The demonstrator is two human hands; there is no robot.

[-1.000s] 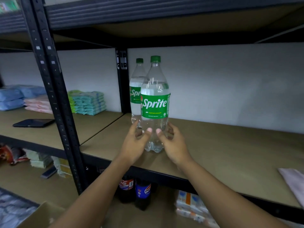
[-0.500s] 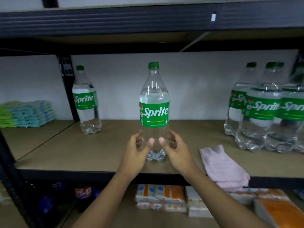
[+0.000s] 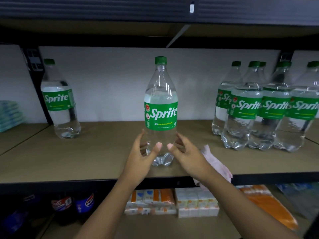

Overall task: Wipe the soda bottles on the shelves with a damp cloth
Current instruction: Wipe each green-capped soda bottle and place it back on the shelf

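A clear Sprite bottle [image 3: 160, 107] with a green cap and label stands upright on the brown shelf board [image 3: 96, 156], in the middle. My left hand [image 3: 143, 156] and my right hand [image 3: 186, 156] cup its lower part from both sides, thumbs on the front and fingers curled round the sides. A pink cloth [image 3: 217, 163] lies on the shelf's front edge just right of my right hand, which partly hides it. Another Sprite bottle [image 3: 58, 100] stands alone at the far left. Several more Sprite bottles [image 3: 269, 107] stand grouped at the right.
A black shelf beam [image 3: 155, 11] runs close overhead. Below are cola bottles [image 3: 74, 204], boxed packs [image 3: 172, 200] and an orange pack [image 3: 269, 204]. Folded blue packs [image 3: 8, 116] lie at the far left. A black upright [image 3: 34, 66] stands behind the left bottle.
The bottle went with both hands from beside the left bottle to the middle of the shelf. The view swung right, bringing the cloth and the right group into sight.
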